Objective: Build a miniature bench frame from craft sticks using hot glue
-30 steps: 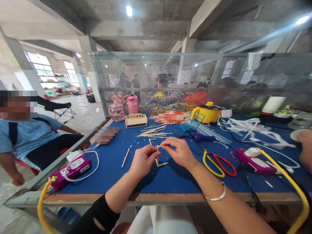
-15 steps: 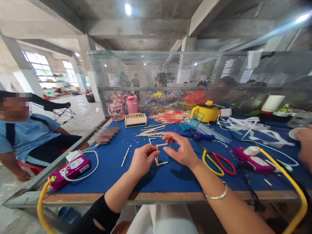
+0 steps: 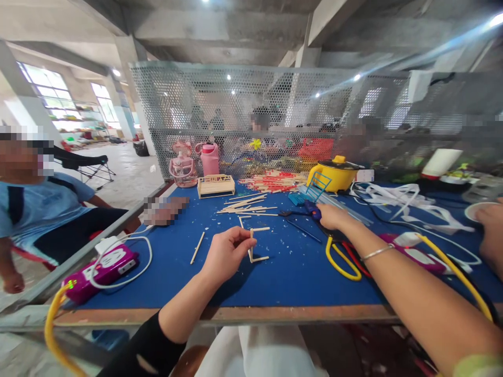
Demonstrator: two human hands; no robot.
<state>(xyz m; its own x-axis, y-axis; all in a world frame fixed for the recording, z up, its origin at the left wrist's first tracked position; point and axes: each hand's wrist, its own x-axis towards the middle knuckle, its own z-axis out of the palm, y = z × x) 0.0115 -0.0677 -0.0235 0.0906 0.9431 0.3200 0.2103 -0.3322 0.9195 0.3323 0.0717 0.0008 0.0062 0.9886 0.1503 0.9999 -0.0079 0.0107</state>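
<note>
Left hand (image 3: 230,251): you pinched the stick frame (image 3: 261,229) between thumb and fingertips, over the near part of the bench (image 3: 283,293).
Right hand (image 3: 333,215): yours was at the blue glue gun (image 3: 313,210); how far it closed could not be told.
Pinch: light and steady suited thin sticks best.
Reach: the scissors (image 3: 328,252) close by called for care.
Hidden: your fingertips covered part of the frame; bench contact was unclear.

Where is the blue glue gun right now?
In the head view, the glue gun is right of centre, at the person's right hand and just beyond the scissors.
</note>
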